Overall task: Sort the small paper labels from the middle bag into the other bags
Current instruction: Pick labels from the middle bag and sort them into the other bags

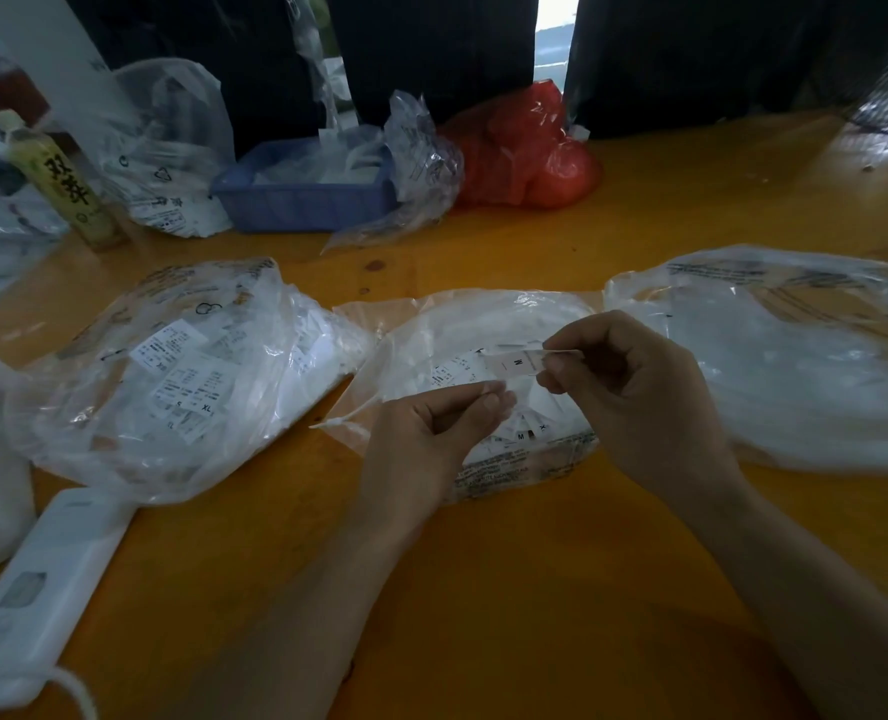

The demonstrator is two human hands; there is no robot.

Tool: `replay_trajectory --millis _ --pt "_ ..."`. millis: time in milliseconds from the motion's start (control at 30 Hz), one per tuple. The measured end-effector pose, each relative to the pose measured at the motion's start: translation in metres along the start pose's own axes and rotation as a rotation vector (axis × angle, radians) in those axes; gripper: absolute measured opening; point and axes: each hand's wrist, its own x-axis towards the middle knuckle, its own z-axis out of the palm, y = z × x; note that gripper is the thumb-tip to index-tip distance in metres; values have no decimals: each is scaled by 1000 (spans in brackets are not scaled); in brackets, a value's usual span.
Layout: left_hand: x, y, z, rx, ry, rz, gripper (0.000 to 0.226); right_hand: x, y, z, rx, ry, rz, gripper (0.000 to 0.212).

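While the far edge of the orange table (pixel 639 241) is crowded, we see there a blue plastic basket (pixel 301 200) of white pieces, a crumpled clear bag (pixel 421 163) leaning on its right side, a red plastic bag (pixel 525 148) further right, and a large clear bag with printed symbols (pixel 166 148) to its left. A bottle with a yellow label (pixel 62 189) stands near the far left edge; its label carries large dark Chinese characters that we cannot read with certainty. A white power strip (pixel 42 589) lies at the near left corner.

Across the middle of the table lie three clear bags. The middle bag (pixel 462 345) sits under both hands, its mouth open. Our right hand (pixel 634 392) pinches a small paper label (pixel 514 363) between thumb and fingertips, just above the middle bag; the label reads "M". Our left hand (pixel 431 433) is beside it, fingers curled with the tips drawn together just below the label; we cannot tell whether it grips anything. More labels lie inside the middle bag, one showing "M". The left bag (pixel 172 376) holds printed labels, with "XL" and "S" legible. The right bag (pixel 795 356) lies well to the right of the right hand, its contents unclear.
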Motion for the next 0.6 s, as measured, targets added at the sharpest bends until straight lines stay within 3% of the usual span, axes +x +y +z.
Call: replay_trajectory --millis 400,533,600 --pt "-1 4 -4 248 34 87 15 3 7 -2 -305 -144 -144 21" --pt "-2 7 -4 288 53 90 13 -1 10 7 -272 -168 -73 27" --pt "-3 6 -3 250 70 68 14 -3 11 11 -220 -143 -2 20"
